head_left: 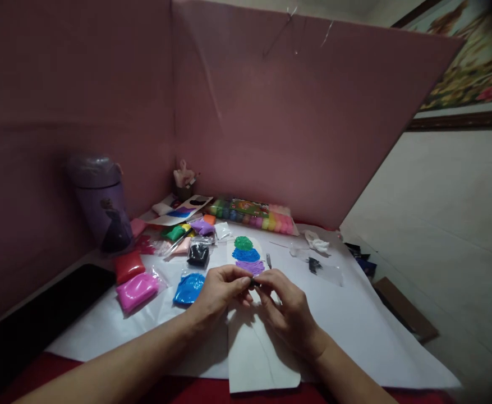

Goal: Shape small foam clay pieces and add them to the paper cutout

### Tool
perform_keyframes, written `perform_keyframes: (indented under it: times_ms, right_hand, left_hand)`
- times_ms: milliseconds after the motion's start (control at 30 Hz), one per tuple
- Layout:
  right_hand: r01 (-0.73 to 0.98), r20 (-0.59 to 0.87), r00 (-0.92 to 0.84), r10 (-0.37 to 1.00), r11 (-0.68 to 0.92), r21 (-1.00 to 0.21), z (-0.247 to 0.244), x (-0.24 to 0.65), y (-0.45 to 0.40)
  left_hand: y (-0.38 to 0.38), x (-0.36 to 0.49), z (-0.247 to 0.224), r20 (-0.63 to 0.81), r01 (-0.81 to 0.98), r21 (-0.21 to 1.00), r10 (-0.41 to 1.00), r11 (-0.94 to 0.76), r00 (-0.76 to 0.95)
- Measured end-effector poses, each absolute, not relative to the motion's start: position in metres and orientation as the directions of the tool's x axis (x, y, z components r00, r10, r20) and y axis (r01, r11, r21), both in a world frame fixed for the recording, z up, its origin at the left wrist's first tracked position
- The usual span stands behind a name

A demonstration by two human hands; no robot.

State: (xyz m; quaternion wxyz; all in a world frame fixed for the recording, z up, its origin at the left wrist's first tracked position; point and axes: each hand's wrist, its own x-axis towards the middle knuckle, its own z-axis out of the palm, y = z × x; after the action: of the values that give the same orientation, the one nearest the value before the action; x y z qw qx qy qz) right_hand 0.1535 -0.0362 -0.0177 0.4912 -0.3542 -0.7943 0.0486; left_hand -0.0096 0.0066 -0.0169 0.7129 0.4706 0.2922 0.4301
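Observation:
My left hand (pixel 220 289) and my right hand (pixel 286 303) meet over the white card, fingertips pinched together. Between them is a small dark lump that looks like black clay (pixel 253 283). Patches of green clay (pixel 243 242), blue clay (pixel 246 255) and purple clay (pixel 249 266) are stacked on the card (pixel 259 359), whose lower half is bare but for a thin drawn line. Just beyond my right fingers lies a small fork (pixel 269 260). A bag of blue clay (pixel 189 289) rests beside my left hand.
Left of the hands are bags of black (pixel 198 254), pink (pixel 138 292) and red clay (pixel 128 267). A purple tumbler (pixel 105 207) stands at the far left. A clay multipack (pixel 254 215) lies at the back. An opened clear bag (pixel 327 273) with black residue is to the right.

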Motion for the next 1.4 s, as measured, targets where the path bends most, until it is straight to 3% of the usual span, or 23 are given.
perform_keyframes:
  times_ms: [167,333,467,567,667,733,900,1067,1400]
  right_hand:
    - [0.508,0.747,-0.289,0.599,0.757,-0.41,-0.021,0.152,-0.033]
    - [0.493,0.774,-0.23,0.59,0.756,-0.431,-0.019,0.152,-0.034]
    - [0.485,0.722,-0.154,0.674,0.688,-0.539,-0.018,0.151,-0.036]
    - [0.425,0.624,-0.059,0.779,0.585,-0.691,-0.018,0.148,-0.036]
    - [0.229,0.456,0.047,0.889,0.434,-0.871,-0.017,0.146,-0.033]
    - [0.095,0.39,0.108,0.915,0.381,-0.92,-0.013,0.146,-0.03]
    - [-0.008,0.269,0.122,0.955,0.272,-0.962,0.005,0.147,-0.023]
    - [0.225,0.271,0.157,0.95,0.233,-0.946,0.012,0.138,-0.018]
    - [0.243,0.435,-0.08,0.897,0.441,-0.864,0.0,0.146,-0.019]
  left_hand:
    - [0.008,-0.012,-0.017,-0.06,-0.362,0.9,0.893,0.241,0.445]
    - [0.008,-0.011,-0.018,0.011,-0.298,0.94,0.856,0.169,0.517]
    - [0.008,-0.011,-0.014,0.043,-0.26,0.959,0.85,0.112,0.525]
    - [0.007,-0.008,-0.007,0.071,-0.21,0.977,0.875,0.035,0.478]
    - [0.007,-0.007,-0.001,0.114,-0.212,0.977,0.926,-0.037,0.359]
    - [0.009,-0.009,0.002,0.14,-0.241,0.968,0.942,-0.066,0.304]
    - [0.015,-0.015,0.003,0.143,-0.342,0.939,0.94,-0.031,0.31]
    - [0.012,-0.013,0.004,0.122,-0.391,0.919,0.916,0.041,0.382]
    - [0.015,-0.012,0.004,0.095,-0.287,0.957,0.89,0.042,0.445]
